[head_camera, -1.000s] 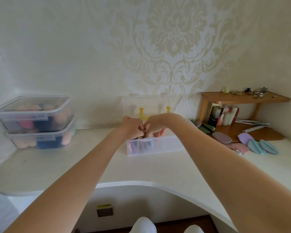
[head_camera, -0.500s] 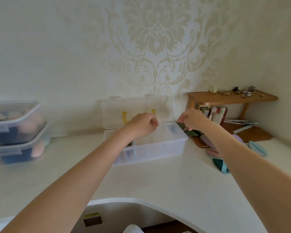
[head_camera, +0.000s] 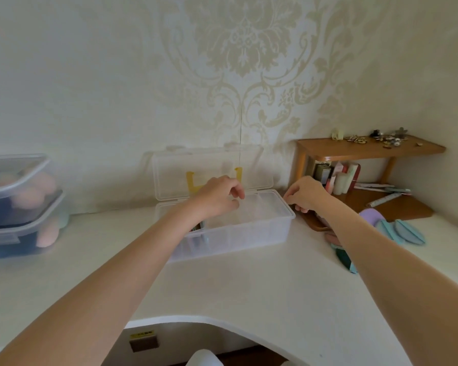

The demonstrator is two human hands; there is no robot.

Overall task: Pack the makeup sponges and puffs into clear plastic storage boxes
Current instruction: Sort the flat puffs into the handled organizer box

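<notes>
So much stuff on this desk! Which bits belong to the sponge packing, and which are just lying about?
Part of the job:
- open clear box, lid up
- two stacked lidded boxes holding sponges
- flat puffs on the desk, right
- left hand over the open box; right hand by its right end

Just lying about:
- wooden shelf
- trinkets on top
- bottles beneath

Clear box (head_camera: 230,231) sat open on the counter, lid (head_camera: 212,170) upright against the wall; puffs (head_camera: 399,229) lay to its right; two filled, stacked boxes (head_camera: 19,207) stood left.
</notes>
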